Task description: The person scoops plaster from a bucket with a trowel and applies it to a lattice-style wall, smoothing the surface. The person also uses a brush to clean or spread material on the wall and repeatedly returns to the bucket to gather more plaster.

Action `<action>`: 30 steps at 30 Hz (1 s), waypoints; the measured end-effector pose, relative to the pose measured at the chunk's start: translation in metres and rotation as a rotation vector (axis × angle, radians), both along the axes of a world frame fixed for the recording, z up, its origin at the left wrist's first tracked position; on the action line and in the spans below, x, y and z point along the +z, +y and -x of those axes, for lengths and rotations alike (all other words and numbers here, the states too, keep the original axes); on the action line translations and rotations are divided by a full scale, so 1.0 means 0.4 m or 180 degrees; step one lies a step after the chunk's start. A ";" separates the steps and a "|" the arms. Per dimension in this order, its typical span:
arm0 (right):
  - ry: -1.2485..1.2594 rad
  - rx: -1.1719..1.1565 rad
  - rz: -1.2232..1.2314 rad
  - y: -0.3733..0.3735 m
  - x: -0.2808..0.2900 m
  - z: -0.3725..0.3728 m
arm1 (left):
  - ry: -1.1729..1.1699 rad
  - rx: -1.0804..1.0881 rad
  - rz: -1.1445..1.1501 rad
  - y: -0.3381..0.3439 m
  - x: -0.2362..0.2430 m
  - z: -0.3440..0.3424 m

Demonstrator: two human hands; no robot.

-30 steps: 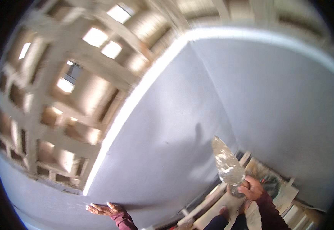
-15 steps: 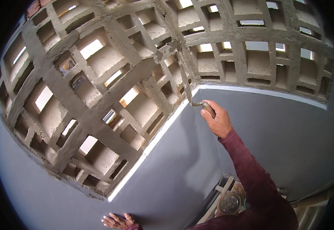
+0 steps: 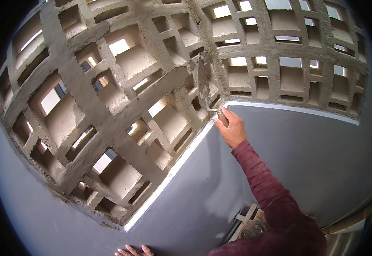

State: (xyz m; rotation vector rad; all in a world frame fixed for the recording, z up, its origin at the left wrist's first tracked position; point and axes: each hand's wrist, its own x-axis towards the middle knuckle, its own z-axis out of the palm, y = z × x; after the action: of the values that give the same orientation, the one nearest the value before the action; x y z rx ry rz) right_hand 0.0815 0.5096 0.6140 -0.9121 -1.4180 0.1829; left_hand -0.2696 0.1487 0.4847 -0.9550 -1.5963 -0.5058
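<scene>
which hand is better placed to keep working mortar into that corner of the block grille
Right. The right hand grips the trowel, its blade against the grille corner. The left hand lies flat on the grey wall far below.

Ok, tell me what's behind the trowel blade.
The trowel lies against the rough plastered lattice block wall at its inside corner. The right hand grips its handle. The plaster directly under the blade is covered.

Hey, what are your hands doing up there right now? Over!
Right hand gripping trowel, blade against the block lattice corner. Left hand flat on grey wall. Nothing blocking.
</scene>
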 end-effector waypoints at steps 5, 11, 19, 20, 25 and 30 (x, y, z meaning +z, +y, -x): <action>0.0044 0.0386 -0.0005 -0.050 -0.006 0.028 | 0.0049 -0.0045 -0.0067 0.007 -0.008 0.016; 0.0138 0.0159 -0.0346 -0.005 0.001 -0.043 | 0.0133 0.0103 -0.0099 0.015 0.014 -0.006; -0.0056 0.0874 -0.0012 -0.024 0.012 -0.055 | 0.0245 0.0069 -0.0224 0.042 0.022 -0.022; -0.0129 0.0889 0.0022 -0.046 0.006 -0.048 | 0.0259 0.0053 -0.0260 0.044 0.014 -0.017; -0.0224 0.0801 0.0085 -0.058 -0.021 -0.061 | 0.0303 0.0150 -0.0239 0.032 0.024 -0.029; -0.0095 0.0248 -0.0245 0.068 -0.006 -0.104 | 0.0291 0.0286 -0.0133 0.041 0.033 -0.043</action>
State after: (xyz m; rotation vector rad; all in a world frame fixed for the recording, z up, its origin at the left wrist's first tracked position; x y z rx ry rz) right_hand 0.1229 0.5369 0.6115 -0.8000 -1.4794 0.1728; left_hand -0.2524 0.1650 0.4981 -0.8592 -1.5335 -0.4257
